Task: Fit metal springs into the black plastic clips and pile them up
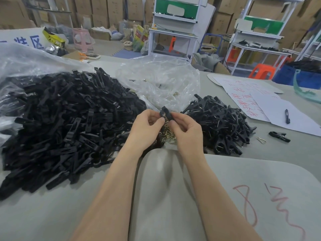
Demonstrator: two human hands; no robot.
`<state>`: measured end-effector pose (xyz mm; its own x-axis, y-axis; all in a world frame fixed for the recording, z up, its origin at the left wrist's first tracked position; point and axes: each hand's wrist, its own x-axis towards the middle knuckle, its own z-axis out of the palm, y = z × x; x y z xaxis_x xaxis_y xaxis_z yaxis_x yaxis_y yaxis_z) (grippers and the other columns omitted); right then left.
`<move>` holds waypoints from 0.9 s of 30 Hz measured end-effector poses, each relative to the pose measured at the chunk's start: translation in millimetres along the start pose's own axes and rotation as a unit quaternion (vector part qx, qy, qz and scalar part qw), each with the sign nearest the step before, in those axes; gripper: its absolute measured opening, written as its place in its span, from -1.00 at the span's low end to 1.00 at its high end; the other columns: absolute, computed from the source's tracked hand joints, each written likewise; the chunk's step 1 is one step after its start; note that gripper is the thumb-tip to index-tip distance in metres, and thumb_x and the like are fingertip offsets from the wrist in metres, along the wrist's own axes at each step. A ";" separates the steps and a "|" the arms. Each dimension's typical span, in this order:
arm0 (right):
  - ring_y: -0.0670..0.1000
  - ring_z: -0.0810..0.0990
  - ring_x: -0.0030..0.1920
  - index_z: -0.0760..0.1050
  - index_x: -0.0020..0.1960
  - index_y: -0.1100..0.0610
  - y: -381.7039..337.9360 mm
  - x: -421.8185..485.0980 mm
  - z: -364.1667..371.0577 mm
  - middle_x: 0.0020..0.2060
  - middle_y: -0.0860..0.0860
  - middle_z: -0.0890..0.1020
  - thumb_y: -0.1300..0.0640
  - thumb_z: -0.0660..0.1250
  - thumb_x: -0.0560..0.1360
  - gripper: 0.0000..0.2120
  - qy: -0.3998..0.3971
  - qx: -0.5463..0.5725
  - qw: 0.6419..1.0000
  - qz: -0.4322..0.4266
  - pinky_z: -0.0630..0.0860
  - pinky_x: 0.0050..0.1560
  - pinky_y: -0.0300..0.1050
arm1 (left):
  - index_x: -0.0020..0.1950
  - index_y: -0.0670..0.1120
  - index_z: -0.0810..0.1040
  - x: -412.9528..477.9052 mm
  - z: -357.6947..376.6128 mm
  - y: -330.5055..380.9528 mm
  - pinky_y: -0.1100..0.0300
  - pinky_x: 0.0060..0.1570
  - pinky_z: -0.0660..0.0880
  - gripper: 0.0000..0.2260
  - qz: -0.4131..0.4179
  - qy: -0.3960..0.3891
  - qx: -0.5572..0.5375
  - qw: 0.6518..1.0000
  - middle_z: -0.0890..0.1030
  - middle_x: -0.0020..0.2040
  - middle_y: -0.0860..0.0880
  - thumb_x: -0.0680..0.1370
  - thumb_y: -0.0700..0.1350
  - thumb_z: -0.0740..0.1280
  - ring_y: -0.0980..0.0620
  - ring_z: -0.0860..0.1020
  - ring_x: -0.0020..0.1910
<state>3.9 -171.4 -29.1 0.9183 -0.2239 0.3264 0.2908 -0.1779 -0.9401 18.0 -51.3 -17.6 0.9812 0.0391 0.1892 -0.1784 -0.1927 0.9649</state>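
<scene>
Two bare forearms reached up from the near edge across the grey bench (pixel 52 214), over a rounded grey sheet (pixel 225 188) scrawled with red marks (pixel 251 206).

The left hand (pixel 147 126) and right hand (pixel 187 131) met at a single black clip (pixel 166 113), raised just above the bench. Both sets of fingers were curled, pinching the clip from either side between thumb and fingertips. Whether a spring already sat in it could not be told.

Directly below the clip, partly hidden by the hands, lay a small heap of brass-coloured springs (pixel 167 134). Just behind the clip spread a crumpled clear plastic bag (pixel 159 80) with a few more springs showing inside. Left of the clip sprawled a large heap of black clip parts (pixel 69 119), spilling from another clear bag (pixel 26 58). Right of the clip, close by, sat a smaller pile of assembled clips (pixel 222 126), with metal wire glinting among them.

Farther right of the clip, one lone clip (pixel 279 136) lay flat on the bench beside one loose spring (pixel 261 140). Beyond those lay white paper sheets (pixel 260 101) with red writing, with a dark pen (pixel 287 116) resting on one.
</scene>
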 end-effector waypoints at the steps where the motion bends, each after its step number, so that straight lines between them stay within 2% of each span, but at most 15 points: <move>1: -0.19 0.63 0.01 0.59 0.11 0.12 -1.5 -0.8 1.8 -0.05 -0.07 0.67 0.33 0.33 0.50 -0.77 0.004 -0.022 1.000 -0.017 0.52 0.10 -0.29 | -0.07 -0.01 0.54 0.0 0.9 -0.2 0.36 -0.07 0.49 -0.96 -0.001 -0.003 -0.012 1.000 0.61 -0.14 0.04 0.54 -0.15 0.35 0.14 0.57 -0.12; 3: -0.24 0.63 -0.02 0.59 0.10 0.11 -5.1 -2.7 4.1 -0.08 -0.14 0.67 0.32 0.32 0.50 -0.77 0.009 -0.045 0.998 -0.045 0.50 0.06 -0.36 | 0.01 -0.10 0.55 -0.6 1.6 0.9 0.08 0.09 0.55 -0.95 -0.007 -0.008 -0.041 0.999 0.63 -0.09 -0.09 0.56 -0.18 0.33 -0.04 0.61 -0.04; 4: -0.25 0.62 -0.04 0.59 0.09 0.07 -6.7 -3.6 4.5 -0.10 -0.19 0.66 0.32 0.33 0.51 -0.77 0.007 -0.041 0.998 -0.048 0.50 0.05 -0.37 | 0.03 -0.13 0.55 -0.9 1.7 1.2 0.01 0.10 0.56 -0.93 -0.014 -0.008 -0.060 0.998 0.64 -0.08 -0.11 0.56 -0.19 0.33 -0.05 0.63 -0.05; 6: -0.21 0.64 -0.03 0.57 0.06 0.03 -8.3 -3.9 3.9 -0.10 -0.16 0.66 0.30 0.33 0.52 -0.78 0.004 -0.017 0.999 -0.031 0.53 0.08 -0.30 | 0.07 -0.18 0.55 -0.1 1.0 -0.4 0.04 0.05 0.59 -0.89 -0.031 -0.006 -0.098 0.995 0.64 -0.15 -0.06 0.57 -0.20 0.32 0.09 0.63 -0.18; 9: -0.04 0.67 -0.02 0.57 0.03 0.09 -10.6 -1.5 2.1 -0.09 0.03 0.69 0.29 0.34 0.52 -0.84 -0.001 0.027 1.000 0.005 0.56 0.10 -0.11 | 0.05 -0.16 0.56 1.4 0.4 -2.1 0.18 -0.07 0.60 -0.91 -0.047 -0.003 -0.132 0.990 0.63 -0.23 0.04 0.57 -0.19 0.33 0.23 0.60 -0.29; 12: -0.21 0.64 -0.18 0.57 -0.03 0.13 -12.9 1.5 -0.7 -0.21 -0.05 0.67 0.30 0.37 0.50 -0.89 0.015 0.018 1.000 -0.007 0.53 -0.05 -0.31 | -0.01 -0.11 0.54 1.6 0.7 -0.7 0.24 -0.11 0.60 -0.97 -0.058 -0.001 -0.161 0.985 0.62 -0.21 0.03 0.57 -0.20 0.32 0.24 0.59 -0.31; 15: -0.30 0.60 -0.27 0.58 -0.10 0.05 -15.2 2.3 -0.9 -0.29 -0.15 0.64 0.32 0.37 0.49 -0.83 0.001 0.009 1.000 -0.011 0.46 -0.15 -0.44 | 0.04 -0.16 0.54 0.9 0.2 0.0 0.19 -0.05 0.60 -0.93 -0.051 -0.006 -0.162 0.986 0.62 -0.21 0.00 0.58 -0.21 0.31 0.18 0.60 -0.26; 19: -0.30 0.60 -0.28 0.58 -0.14 0.00 -18.4 2.6 -1.5 -0.30 -0.16 0.64 0.34 0.35 0.50 -0.77 -0.022 0.008 1.000 -0.002 0.46 -0.17 -0.46 | 0.04 -0.14 0.55 -1.1 -1.4 2.1 0.15 -0.01 0.60 -0.93 -0.034 -0.009 -0.132 0.991 0.62 -0.22 -0.01 0.57 -0.23 0.32 0.12 0.60 -0.21; 23: -0.26 0.61 -0.24 0.62 -0.09 0.04 -20.8 4.2 -6.6 -0.26 -0.10 0.67 0.33 0.33 0.51 -0.80 -0.042 -0.003 0.999 0.012 0.49 -0.13 -0.41 | 0.07 -0.18 0.55 -0.9 -1.8 3.0 0.08 0.04 0.59 -0.90 -0.033 -0.017 -0.129 0.991 0.63 -0.15 -0.10 0.56 -0.24 0.33 0.01 0.61 -0.12; 27: -0.30 0.59 -0.31 0.61 -0.11 0.04 -23.5 4.8 -10.1 -0.38 -0.19 0.64 0.31 0.34 0.51 -0.80 -0.048 -0.011 0.999 0.013 0.45 -0.21 -0.47 | 0.06 -0.20 0.57 -1.0 -1.6 2.6 0.15 0.02 0.60 -0.90 -0.045 -0.025 -0.152 0.987 0.65 -0.19 -0.08 0.57 -0.24 0.32 0.07 0.62 -0.19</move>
<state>-1.2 -178.0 -4.4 0.9473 -0.1370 0.2894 0.2607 -0.1948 -0.9456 16.5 -50.3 -14.9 0.9950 -0.0083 0.0993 -0.0977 0.1124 0.9888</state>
